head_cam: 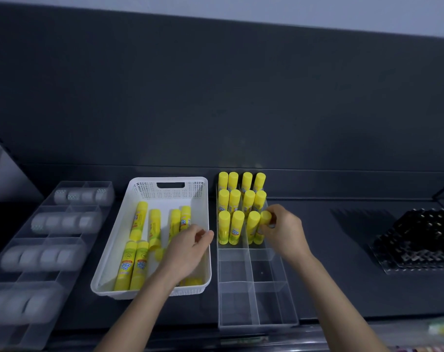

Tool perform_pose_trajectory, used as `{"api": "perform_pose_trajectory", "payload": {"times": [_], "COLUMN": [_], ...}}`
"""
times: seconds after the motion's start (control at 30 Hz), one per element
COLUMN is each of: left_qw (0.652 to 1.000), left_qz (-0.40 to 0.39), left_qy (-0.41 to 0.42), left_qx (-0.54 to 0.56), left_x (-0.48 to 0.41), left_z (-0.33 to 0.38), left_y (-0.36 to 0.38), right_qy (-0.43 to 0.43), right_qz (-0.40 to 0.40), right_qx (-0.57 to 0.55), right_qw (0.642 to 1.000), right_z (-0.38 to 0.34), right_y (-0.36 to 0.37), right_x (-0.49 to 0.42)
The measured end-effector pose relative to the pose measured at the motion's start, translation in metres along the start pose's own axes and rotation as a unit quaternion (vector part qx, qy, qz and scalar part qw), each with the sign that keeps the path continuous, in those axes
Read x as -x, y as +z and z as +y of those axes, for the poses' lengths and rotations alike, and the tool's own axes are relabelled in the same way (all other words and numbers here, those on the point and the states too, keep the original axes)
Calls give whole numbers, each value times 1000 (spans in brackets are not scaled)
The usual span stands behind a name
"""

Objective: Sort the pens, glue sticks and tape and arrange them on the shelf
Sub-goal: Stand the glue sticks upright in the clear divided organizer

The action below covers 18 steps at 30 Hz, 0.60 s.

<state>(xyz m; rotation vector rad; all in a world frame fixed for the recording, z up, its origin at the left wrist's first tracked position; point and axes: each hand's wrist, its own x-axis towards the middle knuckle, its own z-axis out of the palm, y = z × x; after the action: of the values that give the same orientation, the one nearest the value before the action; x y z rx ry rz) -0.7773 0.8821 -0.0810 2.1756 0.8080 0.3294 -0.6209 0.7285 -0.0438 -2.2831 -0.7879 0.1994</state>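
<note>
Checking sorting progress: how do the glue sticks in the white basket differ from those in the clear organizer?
The basket glue sticks lie flat in the white basket; the organizer glue sticks stand upright, caps up, in the clear organizer. The basket glue sticks are loose, caps pointing different ways; the organizer glue sticks form neat rows, two per compartment. Both sets are yellow with yellow caps.

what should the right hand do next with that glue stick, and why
Probably seat the glue stick fully and let go. The right hand pinches it near the cap in the clear organizer's third row, and its cap looks about level with the neighbouring caps. More loose sticks wait in the white basket under the left hand.
</note>
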Motion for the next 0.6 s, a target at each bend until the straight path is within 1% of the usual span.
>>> {"api": "perform_pose_trajectory", "payload": {"times": [0.17,0.2,0.27,0.33,0.37,0.47,0.6], "left_qw": [1000,1000,1000,999,998,998,995], "left_qz": [-3,-2,3,10,15,40,89], "left_qy": [-1,-1,3,10,14,16,-22], "left_qx": [3,7,26,48,56,39,-32], "left_x": [0,-1,-1,0,0,-3,-15], "left_z": [1,1,2,3,2,-13,-39], "left_y": [0,0,0,-3,-7,-23,-47], "right_qy": [1,-4,-26,-53,-66,-94,-140], "right_qz": [-13,0,53,99,105,66,2], "right_qx": [35,45,54,28,4,-39,-15], "right_qw": [999,999,997,993,992,993,990], "right_z": [-3,-6,-17,-35,-46,-75,-93], "right_y": [-6,-9,-16,-22,-23,-10,37], "right_x": [2,2,1,1,2,7,8]}}
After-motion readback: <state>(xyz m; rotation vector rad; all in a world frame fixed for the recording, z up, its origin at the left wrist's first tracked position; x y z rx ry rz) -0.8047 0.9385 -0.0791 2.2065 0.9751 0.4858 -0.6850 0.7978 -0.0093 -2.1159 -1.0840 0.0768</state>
